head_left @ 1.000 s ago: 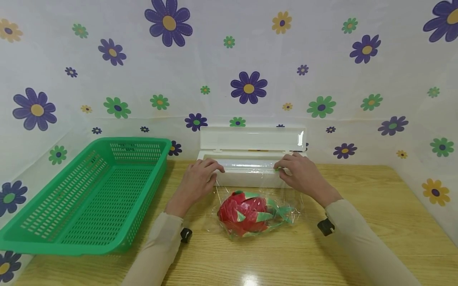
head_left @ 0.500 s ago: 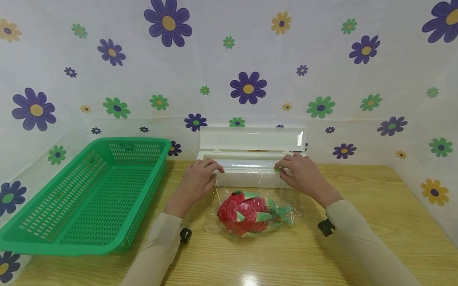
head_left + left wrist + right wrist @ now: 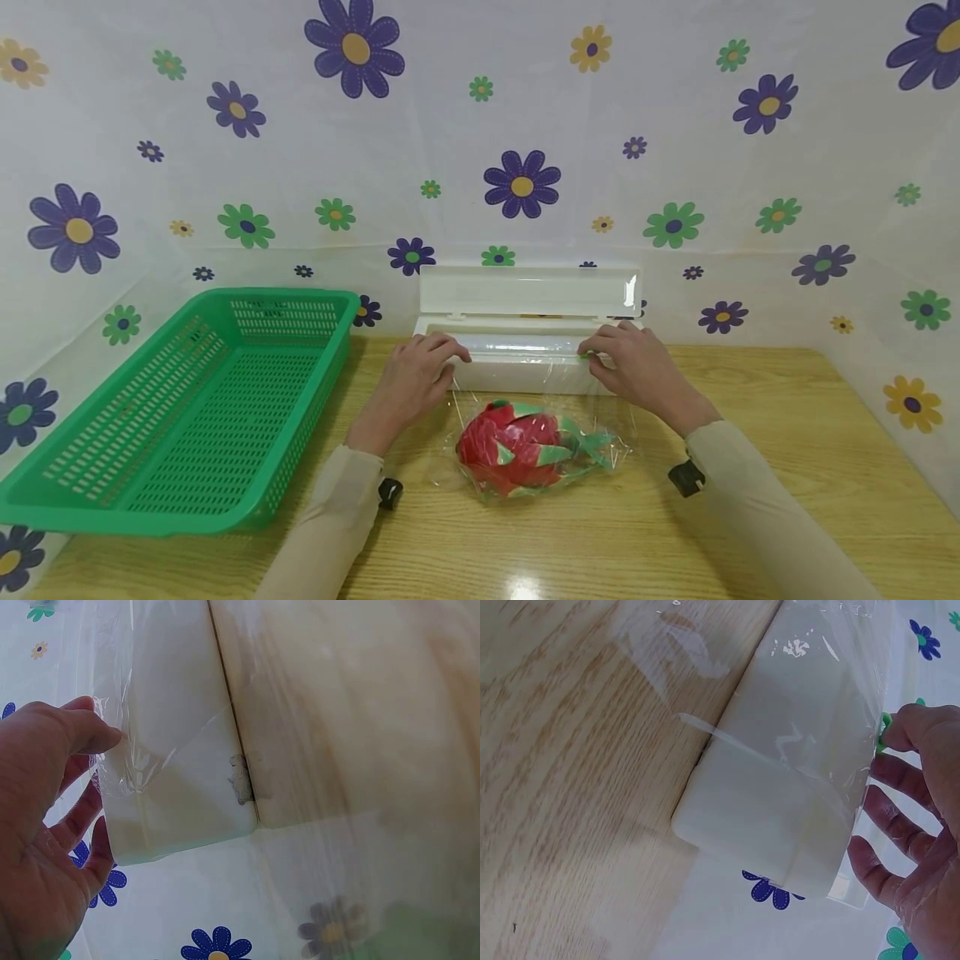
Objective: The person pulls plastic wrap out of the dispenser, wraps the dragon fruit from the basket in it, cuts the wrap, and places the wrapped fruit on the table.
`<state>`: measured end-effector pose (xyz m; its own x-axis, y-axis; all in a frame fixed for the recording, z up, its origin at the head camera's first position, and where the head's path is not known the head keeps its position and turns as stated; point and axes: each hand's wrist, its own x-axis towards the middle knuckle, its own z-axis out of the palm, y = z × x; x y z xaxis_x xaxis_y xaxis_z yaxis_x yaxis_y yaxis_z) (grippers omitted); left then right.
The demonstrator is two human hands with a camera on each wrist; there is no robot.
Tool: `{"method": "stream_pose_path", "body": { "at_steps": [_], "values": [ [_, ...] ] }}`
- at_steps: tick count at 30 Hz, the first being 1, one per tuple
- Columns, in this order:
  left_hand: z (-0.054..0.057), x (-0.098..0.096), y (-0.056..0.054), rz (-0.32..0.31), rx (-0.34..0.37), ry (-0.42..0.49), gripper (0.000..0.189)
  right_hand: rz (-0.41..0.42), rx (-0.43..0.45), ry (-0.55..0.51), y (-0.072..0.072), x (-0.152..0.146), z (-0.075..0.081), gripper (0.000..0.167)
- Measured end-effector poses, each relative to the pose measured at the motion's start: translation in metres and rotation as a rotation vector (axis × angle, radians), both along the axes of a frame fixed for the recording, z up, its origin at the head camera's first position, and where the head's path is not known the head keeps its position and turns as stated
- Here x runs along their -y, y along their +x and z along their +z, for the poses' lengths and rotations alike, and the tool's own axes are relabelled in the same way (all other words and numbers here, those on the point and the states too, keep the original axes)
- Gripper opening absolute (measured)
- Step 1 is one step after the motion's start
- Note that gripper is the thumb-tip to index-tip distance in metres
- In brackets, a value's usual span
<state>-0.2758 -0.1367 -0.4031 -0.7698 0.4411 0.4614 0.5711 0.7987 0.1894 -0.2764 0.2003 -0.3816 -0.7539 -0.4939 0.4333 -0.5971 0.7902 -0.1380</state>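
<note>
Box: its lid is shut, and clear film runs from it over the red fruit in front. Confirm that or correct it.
The lid is not shut: the head view shows it open, raised at the back of the box. The rest holds: clear film runs from the box over the red fruit in front.

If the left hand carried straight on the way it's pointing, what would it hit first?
Probably the cling film roll inside the white dispenser box, just beyond the left hand's fingertips, though the exact depth is unclear.
</note>
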Motion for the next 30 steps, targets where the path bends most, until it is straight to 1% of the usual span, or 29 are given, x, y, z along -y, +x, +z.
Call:
{"method": "stream_pose_path", "body": {
  "at_steps": [9, 30],
  "values": [
    [0.0000, 0.0003, -0.0006, 0.003, 0.009, 0.000, 0.021, 0.001, -0.003, -0.014, 0.0000, -0.0013, -0.0008, 0.014],
    [-0.0008, 0.0011, -0.0018, -0.001, 0.007, -0.010, 0.021, -0.006, 0.010, -0.012, -0.0004, -0.0049, -0.0008, 0.014]
  ]
}}
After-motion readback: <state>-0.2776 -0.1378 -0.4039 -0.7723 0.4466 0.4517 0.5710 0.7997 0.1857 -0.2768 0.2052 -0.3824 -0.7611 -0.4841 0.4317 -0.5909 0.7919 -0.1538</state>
